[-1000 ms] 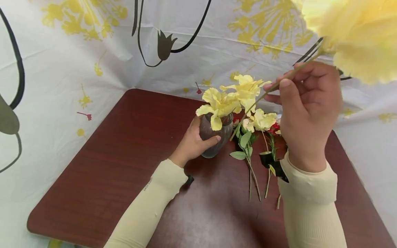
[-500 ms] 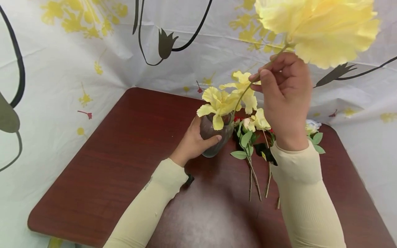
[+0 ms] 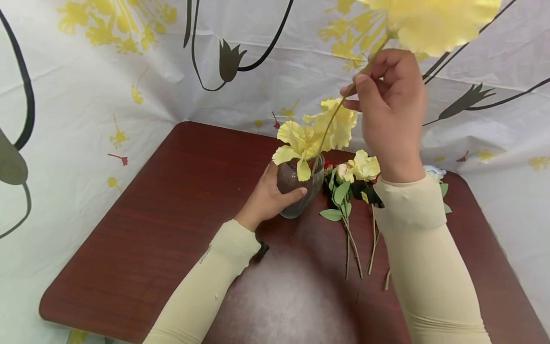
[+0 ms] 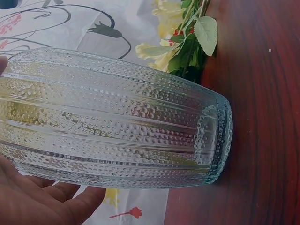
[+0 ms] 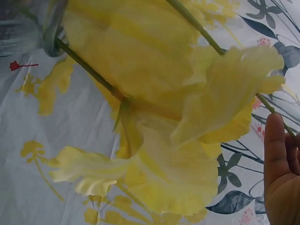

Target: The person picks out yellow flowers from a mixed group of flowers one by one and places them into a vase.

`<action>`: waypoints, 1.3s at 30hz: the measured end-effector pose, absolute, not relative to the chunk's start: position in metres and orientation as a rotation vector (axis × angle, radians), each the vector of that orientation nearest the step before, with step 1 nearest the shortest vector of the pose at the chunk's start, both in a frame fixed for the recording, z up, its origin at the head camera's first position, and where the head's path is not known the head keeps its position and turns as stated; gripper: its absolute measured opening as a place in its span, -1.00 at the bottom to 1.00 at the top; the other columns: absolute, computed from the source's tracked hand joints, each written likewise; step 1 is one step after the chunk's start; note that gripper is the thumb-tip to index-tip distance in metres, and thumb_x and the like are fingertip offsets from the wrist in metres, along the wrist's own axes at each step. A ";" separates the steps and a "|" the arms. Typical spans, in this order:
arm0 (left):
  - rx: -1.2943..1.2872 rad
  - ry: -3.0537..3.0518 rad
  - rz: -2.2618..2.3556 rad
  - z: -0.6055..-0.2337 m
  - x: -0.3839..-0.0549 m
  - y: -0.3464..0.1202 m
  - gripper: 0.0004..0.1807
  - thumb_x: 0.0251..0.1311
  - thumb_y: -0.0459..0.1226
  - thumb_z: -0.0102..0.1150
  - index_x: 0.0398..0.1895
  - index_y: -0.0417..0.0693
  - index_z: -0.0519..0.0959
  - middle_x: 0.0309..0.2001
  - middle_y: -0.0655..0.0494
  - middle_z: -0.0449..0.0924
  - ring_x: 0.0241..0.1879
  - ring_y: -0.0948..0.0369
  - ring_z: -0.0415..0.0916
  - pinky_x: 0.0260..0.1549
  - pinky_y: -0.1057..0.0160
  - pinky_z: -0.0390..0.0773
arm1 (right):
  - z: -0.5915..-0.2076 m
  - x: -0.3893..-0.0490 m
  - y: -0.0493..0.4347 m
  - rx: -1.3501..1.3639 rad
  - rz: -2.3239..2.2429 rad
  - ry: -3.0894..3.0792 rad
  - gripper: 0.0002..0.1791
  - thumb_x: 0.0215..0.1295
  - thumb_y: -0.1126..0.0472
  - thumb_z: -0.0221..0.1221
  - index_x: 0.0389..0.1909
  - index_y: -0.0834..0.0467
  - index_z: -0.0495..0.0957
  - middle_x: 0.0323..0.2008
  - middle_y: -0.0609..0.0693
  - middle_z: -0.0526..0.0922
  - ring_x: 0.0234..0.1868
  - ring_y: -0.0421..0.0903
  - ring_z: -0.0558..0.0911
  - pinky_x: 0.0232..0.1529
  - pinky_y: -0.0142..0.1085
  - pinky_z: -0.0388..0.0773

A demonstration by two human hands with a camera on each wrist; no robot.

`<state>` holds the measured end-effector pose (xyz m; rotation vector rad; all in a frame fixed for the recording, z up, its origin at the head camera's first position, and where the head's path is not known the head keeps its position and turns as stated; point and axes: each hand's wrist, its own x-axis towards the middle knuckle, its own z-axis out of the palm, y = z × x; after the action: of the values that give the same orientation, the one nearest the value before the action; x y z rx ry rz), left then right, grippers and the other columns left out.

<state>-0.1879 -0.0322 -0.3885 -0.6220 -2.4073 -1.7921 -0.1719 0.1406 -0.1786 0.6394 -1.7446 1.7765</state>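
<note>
My left hand point(image 3: 266, 198) grips the side of a ribbed, dotted glass vase point(image 3: 294, 200), which stands upright on the table; the left wrist view shows the clear glass point(image 4: 131, 122) large. Yellow artificial flowers point(image 3: 298, 143) stick out of the mouth. Higher up, my right hand point(image 3: 393, 114) pinches the stem point(image 3: 330, 125) of another yellow artificial flower point(image 3: 438, 21) just below its bloom, which the top edge cuts off. This stem slants down to the vase's mouth; how deep its end sits I cannot tell. In the right wrist view, yellow petals point(image 5: 178, 154) fill the middle.
Right of the vase lie several flower stems with green leaves point(image 3: 341, 193), a yellow bloom point(image 3: 365, 165) and bits of red. A pale flower point(image 3: 435, 172) is partly hidden behind my right sleeve point(image 3: 408, 205). Behind the dark red table point(image 3: 172, 191) hangs a printed cloth point(image 3: 150, 62).
My right hand has moved left and upward with the yellow artificial flower, and the stem's lower end has come from right of the vase to its mouth. My left hand has stayed on the vase.
</note>
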 end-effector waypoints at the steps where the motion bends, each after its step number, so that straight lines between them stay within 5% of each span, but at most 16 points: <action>1: -0.624 -2.407 -1.795 -0.388 -0.188 -0.032 0.07 0.13 0.10 0.36 0.58 0.40 -0.13 0.54 0.28 -0.09 0.48 0.35 -0.09 0.35 0.00 0.17 | -0.177 -0.174 0.141 0.648 1.760 -1.750 -0.91 0.36 0.48 0.05 -0.22 0.25 0.42 -0.35 0.17 0.51 -0.32 0.09 0.63 -0.30 -0.29 0.64; 8: -0.650 -2.382 -1.795 -0.389 -0.189 -0.032 0.07 0.13 0.07 0.38 0.56 0.55 -0.16 0.54 0.33 -0.11 0.48 0.37 -0.11 0.35 -0.02 0.14 | -0.176 -0.190 0.147 0.636 1.759 -1.753 -0.90 0.37 0.46 0.07 -0.22 0.21 0.43 -0.35 0.19 0.53 -0.32 0.10 0.63 -0.32 -0.29 0.64; 17: -0.656 -2.401 -1.798 -0.389 -0.188 -0.032 0.08 0.14 0.10 0.36 0.58 0.45 -0.16 0.54 0.31 -0.10 0.48 0.37 -0.10 0.36 -0.01 0.14 | -0.198 -0.197 0.152 0.613 1.535 -2.179 -0.85 0.45 0.36 0.05 -0.02 0.20 0.41 -0.24 0.11 0.54 -0.25 0.03 0.66 -0.23 -0.30 0.64; 34: -0.690 -2.317 -1.823 -0.393 -0.188 -0.034 0.04 0.12 0.00 0.42 0.56 0.35 -0.05 0.47 0.30 0.07 0.42 0.36 0.07 0.33 0.04 0.21 | -0.231 -0.185 0.165 0.607 1.222 -2.665 -0.85 0.47 0.22 0.11 -0.13 0.24 0.54 -0.27 0.09 0.68 -0.30 -0.06 0.70 -0.31 -0.35 0.64; 39: -0.706 -2.314 -1.797 -0.394 -0.189 -0.033 0.05 0.13 0.02 0.39 0.58 0.27 -0.07 0.49 0.24 0.02 0.45 0.34 0.01 0.35 0.01 0.17 | -0.242 -0.180 0.177 0.484 1.037 -2.681 -0.80 0.44 0.19 0.12 -0.12 0.14 0.69 -0.37 0.08 0.70 -0.57 -0.14 0.54 -0.46 -0.34 0.49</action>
<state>-0.1889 -0.0327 -0.3936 -0.7059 -2.3143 -1.7967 -0.1803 0.1767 -0.2420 0.4845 -2.6810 1.0366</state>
